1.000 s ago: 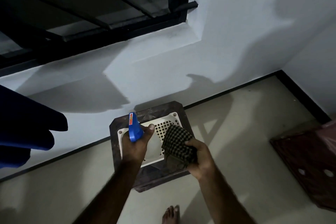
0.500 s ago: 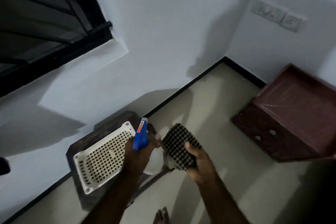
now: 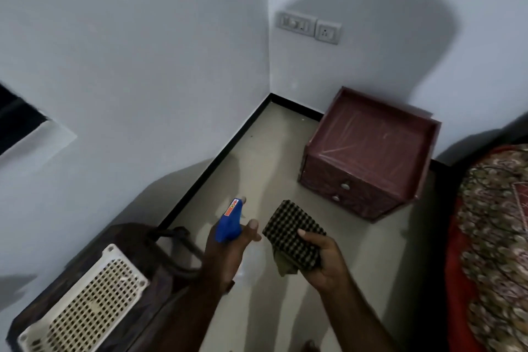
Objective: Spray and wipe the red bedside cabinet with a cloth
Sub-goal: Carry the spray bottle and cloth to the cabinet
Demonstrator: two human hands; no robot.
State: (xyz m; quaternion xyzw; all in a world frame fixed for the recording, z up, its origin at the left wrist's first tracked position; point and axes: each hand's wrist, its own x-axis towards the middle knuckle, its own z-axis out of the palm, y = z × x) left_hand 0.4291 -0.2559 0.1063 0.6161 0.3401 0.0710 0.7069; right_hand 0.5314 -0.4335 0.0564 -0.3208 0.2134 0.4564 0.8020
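In the room's far corner, on the floor, the red bedside cabinet (image 3: pixel 368 148) is standing with its back to the wall, just beside the patterned bed cover (image 3: pixel 491 237) and well apart from both hands. Its drawer front, with two small knobs, is facing the person and a little to the left; the rimmed top is lying flat and bare of objects, and the box is reading as near-square, so no clear long axis. The left hand (image 3: pixel 228 248) is gripping the spray bottle (image 3: pixel 230 221), fingers wrapped round the neck and thumb lying along the side. The blue head's long axis is running up and away, with the nozzle aiming at the floor left of the cabinet, not at it. The right hand (image 3: pixel 323 260) is clutching the folded checked cloth (image 3: pixel 291 233), thumb on top. Judgement: the approach step is in hand and nothing is sprayed yet. The next move is calling for closing in, swinging the nozzle rightward onto the top, then squeezing the trigger.
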